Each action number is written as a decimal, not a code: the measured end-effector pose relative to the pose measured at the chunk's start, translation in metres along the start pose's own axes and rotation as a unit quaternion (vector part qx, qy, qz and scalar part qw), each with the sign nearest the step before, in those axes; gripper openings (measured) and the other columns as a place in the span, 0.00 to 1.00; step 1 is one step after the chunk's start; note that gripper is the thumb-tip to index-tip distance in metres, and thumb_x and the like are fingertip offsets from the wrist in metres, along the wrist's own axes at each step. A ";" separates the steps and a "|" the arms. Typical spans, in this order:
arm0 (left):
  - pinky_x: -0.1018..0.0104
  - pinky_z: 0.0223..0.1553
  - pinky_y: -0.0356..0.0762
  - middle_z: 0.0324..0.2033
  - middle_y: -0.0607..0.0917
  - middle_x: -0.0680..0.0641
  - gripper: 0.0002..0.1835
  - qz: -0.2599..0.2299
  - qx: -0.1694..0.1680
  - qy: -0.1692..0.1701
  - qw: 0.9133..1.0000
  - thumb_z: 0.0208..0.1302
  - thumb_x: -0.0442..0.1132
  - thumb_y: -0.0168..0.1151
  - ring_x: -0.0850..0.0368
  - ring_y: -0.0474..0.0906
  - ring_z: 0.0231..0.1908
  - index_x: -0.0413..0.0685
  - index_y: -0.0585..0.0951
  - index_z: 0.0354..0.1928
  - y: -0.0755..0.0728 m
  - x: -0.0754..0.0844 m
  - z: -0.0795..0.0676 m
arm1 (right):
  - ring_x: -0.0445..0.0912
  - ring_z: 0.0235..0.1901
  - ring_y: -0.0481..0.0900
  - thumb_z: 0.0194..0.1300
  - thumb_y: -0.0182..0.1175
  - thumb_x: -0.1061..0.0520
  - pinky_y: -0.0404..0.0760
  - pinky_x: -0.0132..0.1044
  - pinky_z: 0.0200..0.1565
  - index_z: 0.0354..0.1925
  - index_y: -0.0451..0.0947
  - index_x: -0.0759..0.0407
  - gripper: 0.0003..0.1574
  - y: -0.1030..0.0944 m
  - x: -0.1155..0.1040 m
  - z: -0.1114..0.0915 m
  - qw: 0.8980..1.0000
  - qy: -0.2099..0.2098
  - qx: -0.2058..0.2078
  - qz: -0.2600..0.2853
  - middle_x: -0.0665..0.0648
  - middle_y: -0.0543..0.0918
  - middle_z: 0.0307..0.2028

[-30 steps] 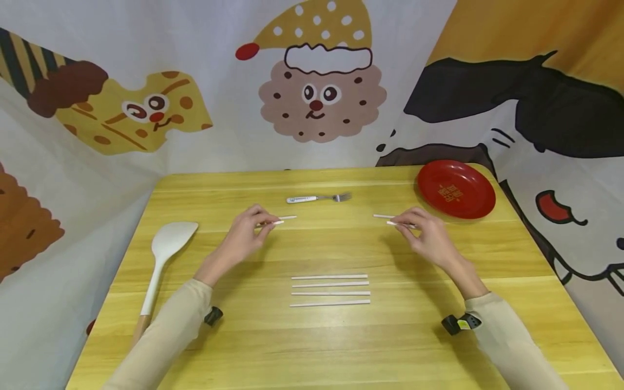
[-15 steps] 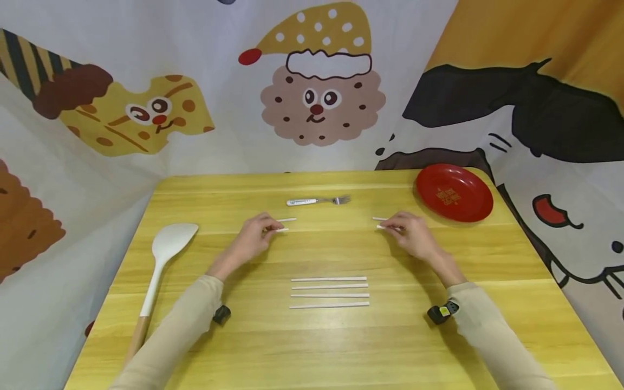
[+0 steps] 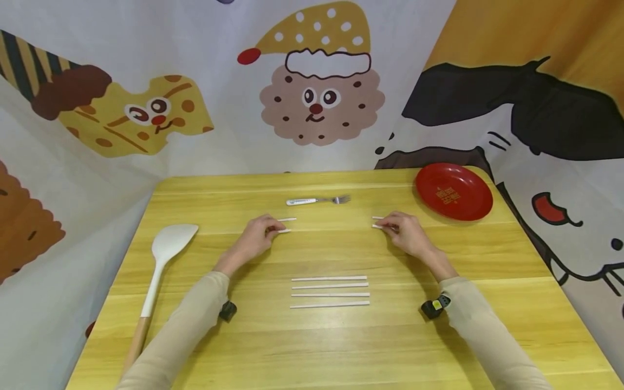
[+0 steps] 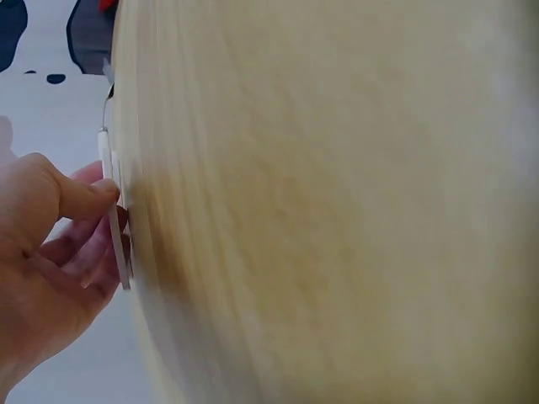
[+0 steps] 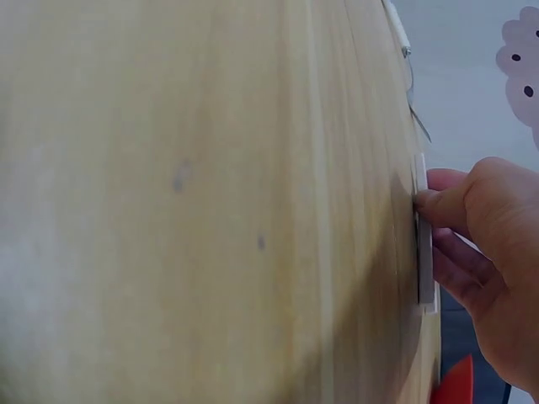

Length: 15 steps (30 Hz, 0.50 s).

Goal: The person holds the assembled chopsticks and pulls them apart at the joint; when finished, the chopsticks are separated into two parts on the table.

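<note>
In the head view my left hand (image 3: 254,238) pinches a short white stick (image 3: 285,231) between thumb and fingers. A second white stick (image 3: 288,219) lies just beyond it, partly hidden by the hand. Across a gap on the right, my right hand (image 3: 408,234) pinches another short white stick (image 3: 377,226), beside a further one (image 3: 377,218) behind it. The wrist views show the left-held stick (image 4: 120,248) and the right-held stick (image 5: 425,269) close to the tabletop; contact with it is hard to judge. Several longer white sticks (image 3: 330,295) lie in parallel rows nearer me.
A fork (image 3: 312,201) with a white handle lies towards the table's far edge. At the back right sits a red plate (image 3: 470,189) with gold print. A white spatula (image 3: 166,244) with a wooden handle lies along the left side. Printed cloth hangs behind the table.
Both hands have shifted inward and slightly nearer me, each carrying its pinched stick alongside the stick lying behind it. The rows of longer sticks, fork, plate and spatula stay put.
</note>
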<state>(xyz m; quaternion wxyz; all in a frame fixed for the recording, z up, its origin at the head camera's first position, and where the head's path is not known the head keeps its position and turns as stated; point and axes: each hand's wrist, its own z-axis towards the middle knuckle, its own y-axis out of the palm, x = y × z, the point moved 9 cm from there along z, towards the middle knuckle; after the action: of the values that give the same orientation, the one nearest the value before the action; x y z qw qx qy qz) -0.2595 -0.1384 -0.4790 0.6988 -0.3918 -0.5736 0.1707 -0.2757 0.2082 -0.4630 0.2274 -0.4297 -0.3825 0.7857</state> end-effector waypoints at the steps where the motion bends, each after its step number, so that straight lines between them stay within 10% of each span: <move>1: 0.61 0.43 0.83 0.41 0.83 0.46 0.11 0.000 0.000 -0.001 1.000 0.70 0.26 0.60 0.53 0.80 0.41 0.43 0.87 0.48 0.000 0.000 0.001 | 0.48 0.35 0.84 0.60 0.69 0.71 0.85 0.44 0.36 0.40 0.89 0.61 0.11 0.000 0.001 0.000 1.000 0.002 -0.002 0.000 0.57 0.88 0.35; 15: 0.61 0.45 0.84 0.40 0.83 0.46 0.11 -0.005 0.006 0.005 1.000 0.68 0.26 0.62 0.53 0.80 0.41 0.43 0.88 0.46 0.009 0.000 0.009 | 0.47 0.37 0.84 0.61 0.69 0.69 0.86 0.44 0.38 0.41 0.89 0.60 0.11 0.000 0.004 -0.003 0.999 0.025 -0.022 -0.003 0.56 0.88 0.37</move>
<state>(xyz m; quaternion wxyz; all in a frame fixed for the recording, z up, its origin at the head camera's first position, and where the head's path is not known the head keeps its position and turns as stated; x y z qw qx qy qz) -0.2660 -0.1294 -0.4851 0.7046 -0.3856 -0.5712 0.1692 -0.2758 0.2126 -0.4660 0.2296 -0.4531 -0.3954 0.7652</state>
